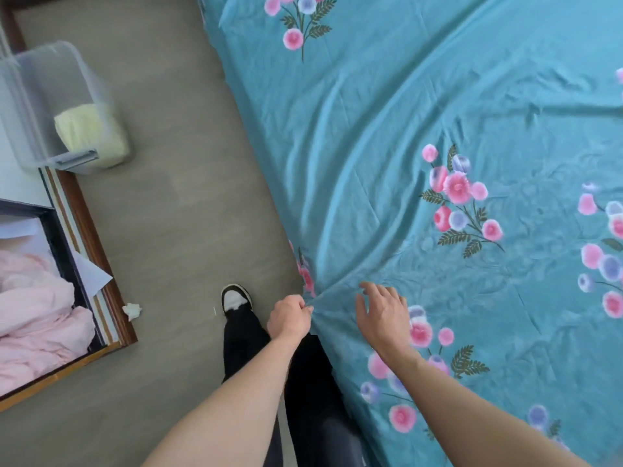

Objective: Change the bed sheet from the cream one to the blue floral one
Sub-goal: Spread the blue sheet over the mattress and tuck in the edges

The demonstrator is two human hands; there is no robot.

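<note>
One blue floral sheet (421,129) is lying creased; left hand (290,316) is pinching its soft edge, folds fanning from the fingers; right hand (384,313) is hovering, fingers spread; one cream sheet (91,133) is sitting folded in one clear plastic bin (50,79)

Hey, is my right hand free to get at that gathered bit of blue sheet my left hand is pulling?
Probably yes. The right hand hovers open over the blue floral sheet, right beside the bunch that the left hand pinches at the bed's edge. Nothing lies between them.
</note>
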